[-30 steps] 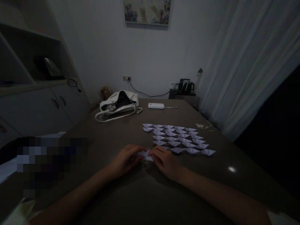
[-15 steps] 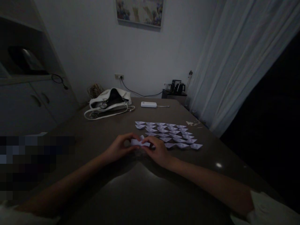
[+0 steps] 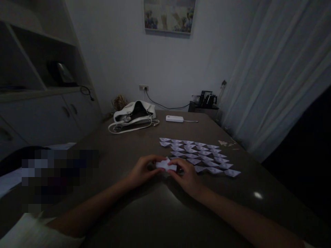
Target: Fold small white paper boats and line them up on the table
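Note:
Between my two hands is a small white paper boat point(image 3: 166, 165), its peak pointing up between my fingers. My left hand point(image 3: 144, 169) pinches its left end between thumb and fingers. The right end is pinched by my right hand point(image 3: 186, 176) in the same way. Parts of the boat are hidden behind my fingertips. Just beyond and to the right, several folded paper boats point(image 3: 203, 153) lie in close rows on the dark table point(image 3: 155, 213). My right hand is nearest to these rows and covers some of the front ones.
At the table's far left lies a white handbag point(image 3: 134, 115), open at the top. A white power bank point(image 3: 174, 119) with a short cable lies right of it. A kettle point(image 3: 209, 100) stands on a low cabinet behind. Curtains point(image 3: 274, 75) hang on the right.
My view has turned a little to the left, so everything sits further right and slightly lower in the picture. Both hands keep hold of the paper boat.

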The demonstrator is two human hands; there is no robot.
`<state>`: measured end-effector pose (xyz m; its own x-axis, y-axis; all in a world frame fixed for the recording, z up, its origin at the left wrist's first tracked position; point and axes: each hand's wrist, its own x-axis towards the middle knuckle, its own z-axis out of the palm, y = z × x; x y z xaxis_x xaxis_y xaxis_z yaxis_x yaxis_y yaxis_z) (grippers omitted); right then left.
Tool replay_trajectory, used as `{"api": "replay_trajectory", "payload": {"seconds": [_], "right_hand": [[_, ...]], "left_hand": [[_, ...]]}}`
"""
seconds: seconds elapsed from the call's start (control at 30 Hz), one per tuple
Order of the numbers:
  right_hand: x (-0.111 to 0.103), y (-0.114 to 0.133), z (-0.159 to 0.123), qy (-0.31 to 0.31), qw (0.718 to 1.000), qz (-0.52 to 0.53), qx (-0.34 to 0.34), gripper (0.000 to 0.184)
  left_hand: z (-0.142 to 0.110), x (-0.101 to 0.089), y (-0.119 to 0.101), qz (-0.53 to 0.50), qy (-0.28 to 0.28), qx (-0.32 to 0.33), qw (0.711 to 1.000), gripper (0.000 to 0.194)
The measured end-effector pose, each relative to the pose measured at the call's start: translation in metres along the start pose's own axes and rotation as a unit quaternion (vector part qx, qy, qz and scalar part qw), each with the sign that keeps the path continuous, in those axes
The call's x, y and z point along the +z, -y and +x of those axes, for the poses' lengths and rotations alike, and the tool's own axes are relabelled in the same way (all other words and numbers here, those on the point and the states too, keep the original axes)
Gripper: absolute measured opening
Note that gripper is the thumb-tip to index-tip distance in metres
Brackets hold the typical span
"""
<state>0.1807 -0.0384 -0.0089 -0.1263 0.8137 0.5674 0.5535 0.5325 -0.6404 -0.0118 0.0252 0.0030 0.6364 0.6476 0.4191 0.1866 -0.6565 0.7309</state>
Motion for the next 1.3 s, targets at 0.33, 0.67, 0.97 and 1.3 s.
{"api": "replay_trajectory", "payload": {"seconds": [0.33,0.67,0.97,1.3], "right_hand": [[0.0,0.002,0.0,-0.004,1.0,-0.005,-0.004,0.014],[0.002,-0.003,-0.001,-0.001,1.0,0.0,-0.013,0.014],[0.003,-0.003,-0.002,-0.005,1.0,-0.02,-0.008,0.013],[0.001,0.001,-0.001,-0.001,1.0,-0.012,-0.006,0.009]], "left_hand": [[-0.003,0.0,-0.001,0.111,-0.005,0.062,0.992,0.029],[-0.003,0.001,0.006,0.15,0.004,0.073,0.986,0.028],[-0.004,0.001,0.007,0.128,0.014,0.072,0.989,0.028],[-0.002,0.0,0.004,0.126,0.019,0.071,0.989,0.024]]}}
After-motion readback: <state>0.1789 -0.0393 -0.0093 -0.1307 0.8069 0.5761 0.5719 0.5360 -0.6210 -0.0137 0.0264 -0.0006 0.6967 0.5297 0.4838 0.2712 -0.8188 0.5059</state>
